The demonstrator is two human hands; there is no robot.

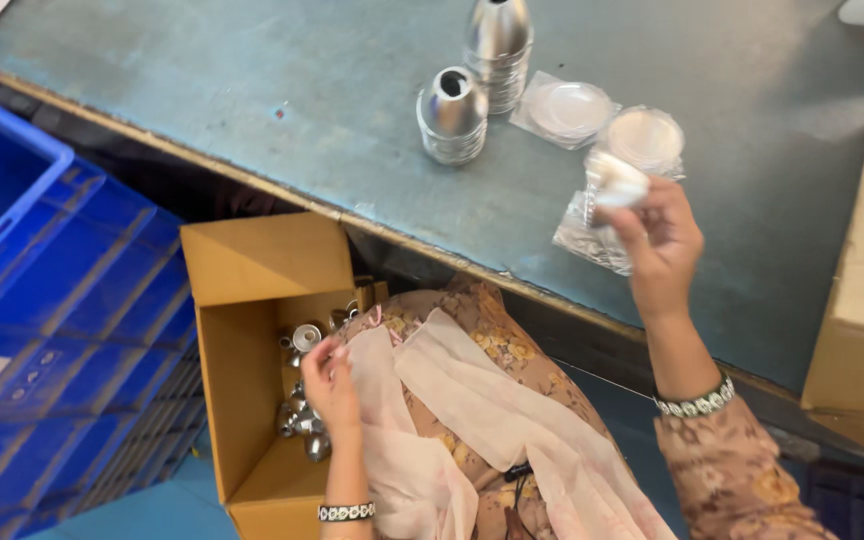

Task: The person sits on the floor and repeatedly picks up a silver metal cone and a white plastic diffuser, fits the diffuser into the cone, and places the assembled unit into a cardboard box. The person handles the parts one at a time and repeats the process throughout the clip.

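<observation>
Head view | right hand (664, 240) pinches small clear bag (592, 225) with white wad above surface (252, 100); flimsy, light, likely slippery, best taken at its edge | left hand (330, 385) closed on small metal fitting (304, 338) in cardboard box (252, 270) of loose, hard, shiny fittings | blue crate (62, 300) beside.

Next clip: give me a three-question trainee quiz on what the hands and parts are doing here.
1. True or false: the left hand reaches into the cardboard box of small metal parts.
2. What does the right hand hold? A) a blue crate B) a small white piece with clear plastic bags C) a metal cone
3. Fill in: two stacks of shiny metal cones stand on the ____.

Key: 1 true; 2 B; 3 table.
</observation>
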